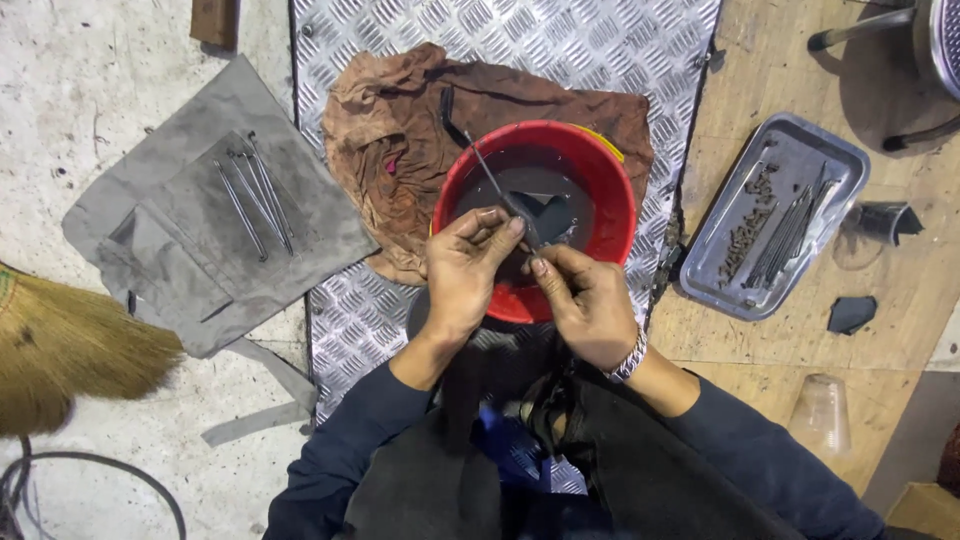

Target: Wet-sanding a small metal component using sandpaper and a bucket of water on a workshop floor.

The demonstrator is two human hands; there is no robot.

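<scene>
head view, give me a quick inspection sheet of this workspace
surface: checker metal plate on concrete floor.
job's things: thin metal rod pinched over red bowl.
clutter: brown rag; grey cloth with rods; steel tray of small parts; broom; plastic cup.
grippers: left hand and right hand, fingers on the rod.
cables: black cable, lower left.
surroundings: stool legs, upper right.

One red basin (pixel 600 175), one metal tray (pixel 845 160), one brown rag (pixel 390 130), one broom (pixel 70 350), four thin rods (pixel 255 195) on grey cloth (pixel 190 290).
</scene>
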